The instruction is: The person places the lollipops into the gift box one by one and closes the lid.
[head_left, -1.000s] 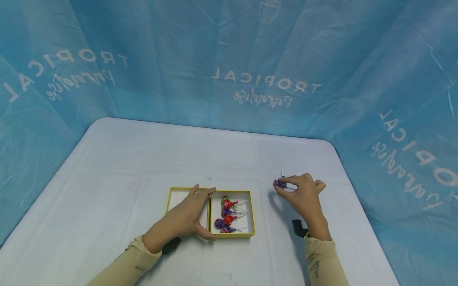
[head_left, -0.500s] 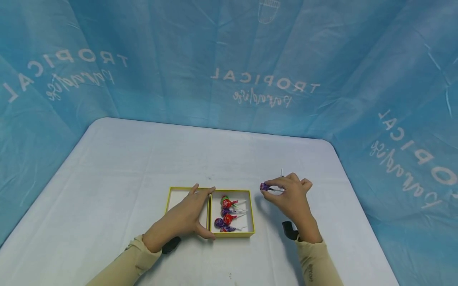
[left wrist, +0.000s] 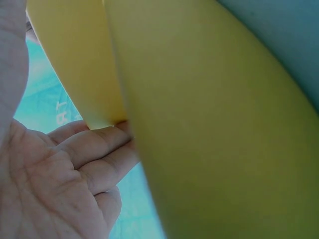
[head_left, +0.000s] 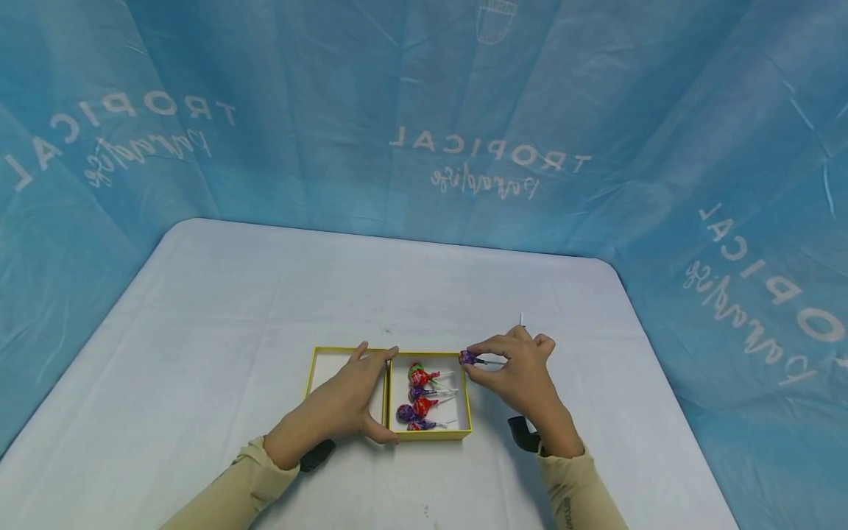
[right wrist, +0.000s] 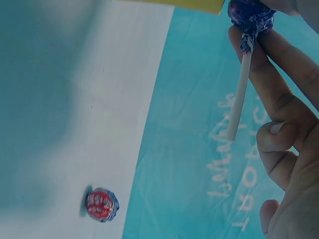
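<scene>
My right hand (head_left: 523, 375) pinches a purple-wrapped lollipop (head_left: 467, 358) by its round head, at the back right corner of the yellow box (head_left: 433, 436). Its white stick (right wrist: 240, 97) points back toward the palm. My left hand (head_left: 341, 397) spans the box near its middle divide, thumb at the front side and fingers at the back edge; in the left wrist view those fingers (left wrist: 99, 154) lie against the yellow walls. Several lollipops (head_left: 424, 406) in red, purple and green wrappers lie in the right half, sticks mostly to the right. My left hand partly covers the left half.
Another lollipop (right wrist: 102, 204) with a red and blue wrapper is on the white table (head_left: 252, 294); in the head view only its stick (head_left: 521, 319) shows behind my right hand. Blue printed curtains (head_left: 371, 184) surround the table's back and sides.
My right hand has carried the purple lollipop leftward, from the right part of the table to the box's back right corner. The left hand and the box have stayed put.
</scene>
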`<state>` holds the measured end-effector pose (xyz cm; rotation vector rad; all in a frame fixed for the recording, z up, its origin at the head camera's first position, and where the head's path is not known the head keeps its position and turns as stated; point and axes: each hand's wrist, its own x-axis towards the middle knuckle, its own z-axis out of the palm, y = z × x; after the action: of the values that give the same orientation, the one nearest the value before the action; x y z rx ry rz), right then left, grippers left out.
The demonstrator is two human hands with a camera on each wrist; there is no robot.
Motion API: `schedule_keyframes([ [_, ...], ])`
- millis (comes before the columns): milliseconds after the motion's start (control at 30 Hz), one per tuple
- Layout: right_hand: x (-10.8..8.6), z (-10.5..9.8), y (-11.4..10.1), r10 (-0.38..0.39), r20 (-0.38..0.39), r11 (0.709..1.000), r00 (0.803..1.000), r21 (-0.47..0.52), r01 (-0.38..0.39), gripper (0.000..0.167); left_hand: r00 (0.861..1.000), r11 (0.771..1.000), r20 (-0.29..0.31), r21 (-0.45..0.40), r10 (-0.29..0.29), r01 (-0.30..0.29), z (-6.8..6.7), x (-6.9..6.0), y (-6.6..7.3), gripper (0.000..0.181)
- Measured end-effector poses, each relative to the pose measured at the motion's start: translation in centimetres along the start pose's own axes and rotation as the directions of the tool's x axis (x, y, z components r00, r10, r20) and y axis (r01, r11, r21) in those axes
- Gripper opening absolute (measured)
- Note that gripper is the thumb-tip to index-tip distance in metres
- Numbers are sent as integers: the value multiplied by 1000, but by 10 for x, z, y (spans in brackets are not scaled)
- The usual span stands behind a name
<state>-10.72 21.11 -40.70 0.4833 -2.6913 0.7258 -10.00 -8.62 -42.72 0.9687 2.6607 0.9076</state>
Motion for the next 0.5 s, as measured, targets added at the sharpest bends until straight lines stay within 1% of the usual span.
schedule_keyframes([
  [200,-1,5,-8,-62,2,998,998,-1,62,21,1000,1000,1,-18,-5,5,0,0,0,130],
  [367,-2,10,-14,-109,16,994,994,6,109,22,1000,1000,-8,-5,5,-5,0,0,1,130],
  [500,-2,14,-17,-131,30,991,991,31,130,23,1000,1000,-13,-2,9,-9,-1,0,2,130],
])
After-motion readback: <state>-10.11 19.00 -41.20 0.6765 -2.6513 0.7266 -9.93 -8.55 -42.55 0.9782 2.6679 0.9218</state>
